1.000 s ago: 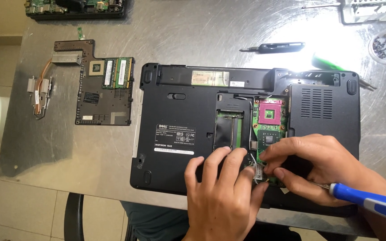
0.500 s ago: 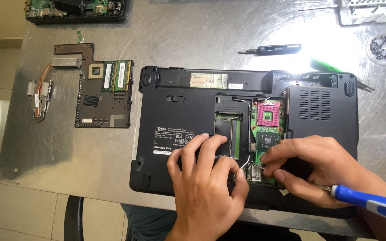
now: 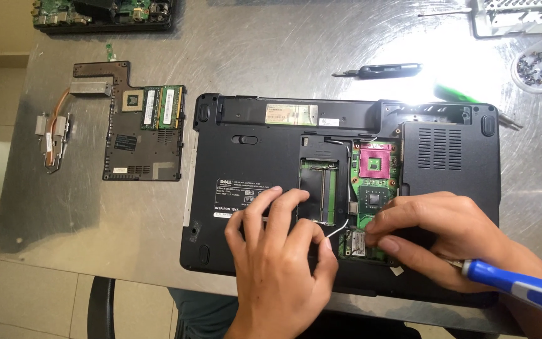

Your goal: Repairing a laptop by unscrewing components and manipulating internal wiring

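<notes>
A black laptop (image 3: 252, 163) lies upside down on a metal table, its bottom cover off, showing a green board with a pink socket (image 3: 377, 162). My left hand (image 3: 280, 263) rests on the laptop's base and pinches a thin white wire (image 3: 337, 227) between thumb and forefinger. My right hand (image 3: 437, 235) holds a blue-handled screwdriver (image 3: 519, 289) against the palm, and its fingertips press on a small card (image 3: 354, 242) in the open bay.
A removed black cover with memory sticks (image 3: 145, 129) and a copper heat pipe (image 3: 54, 132) lie to the left. A black tool (image 3: 387, 70), a green tool (image 3: 456, 95) and a cup of screws (image 3: 537, 69) sit behind the laptop. Another board (image 3: 101, 12) lies at the far left.
My left hand has slid left and up over the laptop base and now pinches the white wire. My right hand stays at the small card.
</notes>
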